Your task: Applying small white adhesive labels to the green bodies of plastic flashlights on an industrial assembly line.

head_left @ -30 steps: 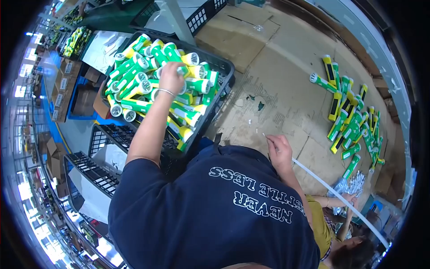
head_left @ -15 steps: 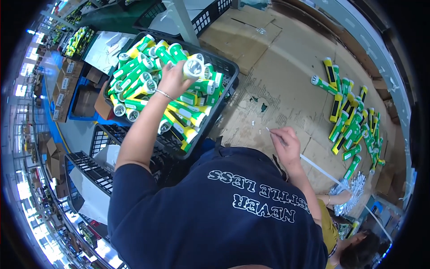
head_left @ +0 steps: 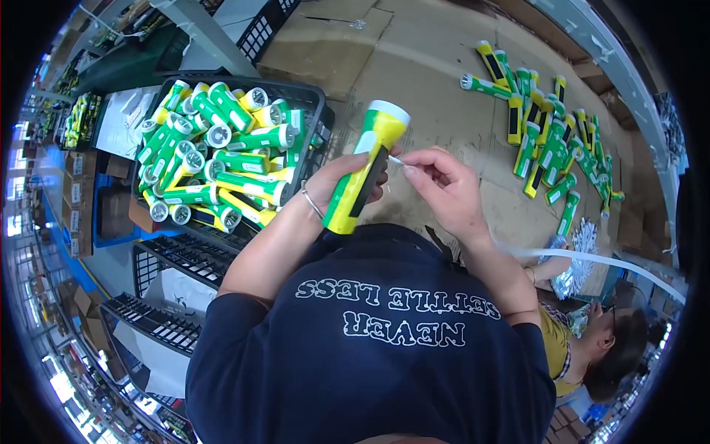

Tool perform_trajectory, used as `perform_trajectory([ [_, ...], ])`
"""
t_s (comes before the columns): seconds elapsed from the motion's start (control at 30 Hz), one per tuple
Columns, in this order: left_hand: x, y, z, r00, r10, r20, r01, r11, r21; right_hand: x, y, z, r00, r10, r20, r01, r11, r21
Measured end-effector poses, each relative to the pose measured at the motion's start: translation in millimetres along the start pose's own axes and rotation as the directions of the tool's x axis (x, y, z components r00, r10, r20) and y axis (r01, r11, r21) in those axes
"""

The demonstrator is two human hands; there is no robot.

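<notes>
My left hand (head_left: 336, 177) is wrapped round a green and yellow flashlight (head_left: 367, 166) with a white head and a black panel along its side. It is tilted, head up and away from me. Close beside it, my right hand (head_left: 444, 185) is closed in a pinch on a small thin white piece (head_left: 396, 160), whose tip meets or nearly meets the flashlight's side. Left of my hands, a black plastic crate (head_left: 314, 111) is heaped with similar flashlights (head_left: 251, 138).
More flashlights (head_left: 547, 140) lie in a loose pile on the cardboard-covered table (head_left: 421, 66). A white strip (head_left: 606, 259) stretches from my right forearm toward the right. Another person (head_left: 566, 340) sits at the lower right, a hand near silvery strips (head_left: 580, 255). Black crates (head_left: 159, 311) stand at left.
My left hand has come from the crate to the middle, bringing a flashlight. My right hand, still pinching the white piece, now meets it there. The view has shifted.
</notes>
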State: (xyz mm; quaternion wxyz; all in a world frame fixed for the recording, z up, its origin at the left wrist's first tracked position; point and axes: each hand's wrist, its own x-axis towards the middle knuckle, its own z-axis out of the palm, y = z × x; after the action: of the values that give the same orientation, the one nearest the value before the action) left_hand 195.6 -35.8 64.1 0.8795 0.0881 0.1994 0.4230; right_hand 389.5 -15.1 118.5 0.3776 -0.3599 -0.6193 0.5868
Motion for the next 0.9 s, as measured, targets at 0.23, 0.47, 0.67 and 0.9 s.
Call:
perform_trajectory([
  [0.23, 12, -16, 25, 0.858, 0.51, -0.069, -0.016, 0.159, 0.987, -4, 13, -5, 0.999, -0.046, -0.005, 0.046, 0.998, -0.044],
  [0.47, 13, -21, 22, 0.861, 0.496, 0.112, -0.223, 0.169, 0.96, -6, 28, -9, 0.998, 0.063, -0.003, -0.063, 0.997, -0.051],
  [0.67, 9, -22, 27, 0.819, 0.55, 0.163, -0.229, 0.052, 0.972, -6, 28, -3, 0.999, 0.033, -0.042, -0.035, 0.998, -0.052],
  [0.9, 11, -24, 18, 0.792, 0.562, 0.236, -0.357, 0.113, 0.927, -6, 28, 0, 0.997, -0.006, -0.076, 0.0, 0.997, -0.074],
])
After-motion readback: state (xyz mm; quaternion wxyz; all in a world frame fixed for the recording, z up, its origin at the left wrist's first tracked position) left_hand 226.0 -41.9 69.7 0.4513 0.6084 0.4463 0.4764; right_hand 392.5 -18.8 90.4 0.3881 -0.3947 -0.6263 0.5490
